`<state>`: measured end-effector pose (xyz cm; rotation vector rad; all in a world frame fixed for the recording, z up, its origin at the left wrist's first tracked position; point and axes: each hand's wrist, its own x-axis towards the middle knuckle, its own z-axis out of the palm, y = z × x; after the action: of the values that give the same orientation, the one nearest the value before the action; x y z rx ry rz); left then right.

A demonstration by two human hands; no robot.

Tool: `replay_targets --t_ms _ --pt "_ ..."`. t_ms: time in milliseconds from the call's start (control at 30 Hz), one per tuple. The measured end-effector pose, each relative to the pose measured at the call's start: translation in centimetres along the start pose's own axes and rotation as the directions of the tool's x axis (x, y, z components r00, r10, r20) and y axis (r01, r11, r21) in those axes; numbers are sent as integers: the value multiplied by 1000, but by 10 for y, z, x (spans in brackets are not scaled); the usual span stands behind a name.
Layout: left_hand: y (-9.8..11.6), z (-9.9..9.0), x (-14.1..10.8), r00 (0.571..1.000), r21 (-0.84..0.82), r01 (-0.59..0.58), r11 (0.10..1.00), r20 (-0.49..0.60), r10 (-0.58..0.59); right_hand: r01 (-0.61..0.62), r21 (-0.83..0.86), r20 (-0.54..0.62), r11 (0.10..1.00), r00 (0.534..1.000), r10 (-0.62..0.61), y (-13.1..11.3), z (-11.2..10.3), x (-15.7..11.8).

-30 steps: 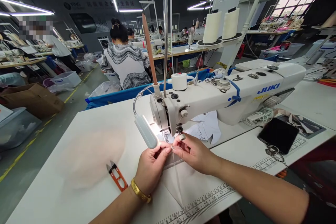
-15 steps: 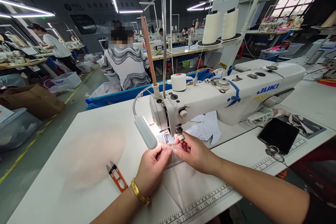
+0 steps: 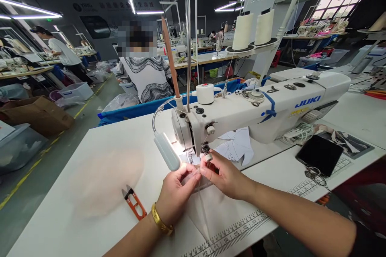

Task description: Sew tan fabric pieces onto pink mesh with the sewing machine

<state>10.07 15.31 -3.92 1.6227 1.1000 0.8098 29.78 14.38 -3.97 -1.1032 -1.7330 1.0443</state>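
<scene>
Just in front of the needle area of a white sewing machine (image 3: pixel 256 106), both hands pinch a piece of thin, sheer pale fabric (image 3: pixel 200 209). My left hand (image 3: pixel 177 186), with a gold bangle at the wrist, has thumb and fingers closed on its edge. Fingertips of my right hand (image 3: pixel 224 174) close on the same edge, almost touching the left thumb. The fabric hangs toward the table's front edge. Orange thread snips (image 3: pixel 134 202) lie left of my left wrist. A lit grey lamp (image 3: pixel 167 151) partly overhangs the left fingers.
Another sheer pale fabric piece (image 3: pixel 108 180) lies on the left of the white table (image 3: pixel 75 225). White paper patterns (image 3: pixel 237 146) sit behind the right hand. A black phone (image 3: pixel 319 154) with keys rests at right. A co-worker (image 3: pixel 146 76) sits beyond the blue cloth trough (image 3: pixel 135 108).
My fingers shift slightly on the fabric edge, the left thumb tilting upward a little and the right fingers adjusting. Both hands stay in front of the machine; the snips have not moved.
</scene>
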Motion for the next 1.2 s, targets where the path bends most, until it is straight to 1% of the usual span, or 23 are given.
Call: replay_targets --t_ms 67,167,267,467,667,867,1000,1200 --pt "-2 0 -1 998 -34 52 998 24 -51 -17 37 45 999 999 15 0 -1 0" --pt "-4 0 -1 996 -57 84 995 37 -82 -19 62 80 998 997 14 -3 -1 1" --pt "-4 0 -1 996 -50 84 995 33 -82 -3 30 56 1000 998 1 -5 0 2" --pt "2 2 0 1000 -41 27 999 -13 -28 29 -49 20 998 999 -28 -2 1 1" --pt "4 5 2 996 -21 64 998 -62 -65 0 -58 17 998 1000 1 -1 4 0" --pt "3 5 1 996 -33 77 996 -35 -78 17 -76 -15 997 1000 -18 -5 4 1" --pt "3 4 2 998 -60 41 997 -35 -43 21 -90 -18 996 1000 -23 -4 3 1" --pt "5 5 2 996 -54 52 997 -69 -55 32 -99 -8 995 999 -33 0 3 0"
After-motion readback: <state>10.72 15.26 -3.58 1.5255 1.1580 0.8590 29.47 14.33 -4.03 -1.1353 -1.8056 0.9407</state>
